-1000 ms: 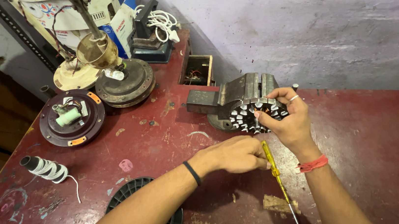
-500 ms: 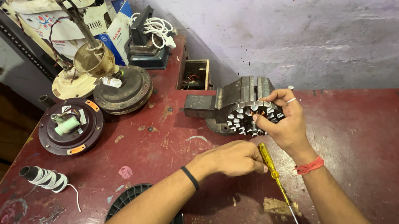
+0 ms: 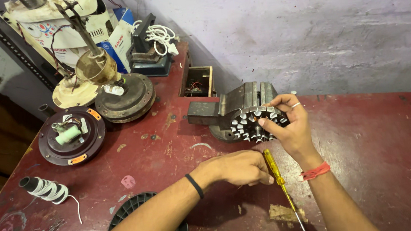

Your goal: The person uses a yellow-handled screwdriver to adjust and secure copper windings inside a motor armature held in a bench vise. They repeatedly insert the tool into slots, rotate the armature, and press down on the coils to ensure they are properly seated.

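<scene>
Fingers [image 3: 267, 124] of right hand [image 3: 290, 127] gripping toothed stator core [image 3: 255, 124] above red surface [image 3: 372, 154] beside vise [image 3: 237, 104]; left hand [image 3: 239, 168] closed around yellow screwdriver [image 3: 278, 181]. Mid-winding work, apparently; steady hold needed next.

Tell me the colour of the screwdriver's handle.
Translucent yellow with an orange cap, on the screwdriver; the head view shows it.

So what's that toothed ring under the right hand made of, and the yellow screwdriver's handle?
The toothed ring looks like bare steel: dull grey teeth with pale liners in the slots, though the alloy can't be told. The right hand rests on it. The screwdriver handle looks like clear yellow plastic, glossy and see-through, with a thin grey metal shaft. The left hand lies beside it.
</scene>
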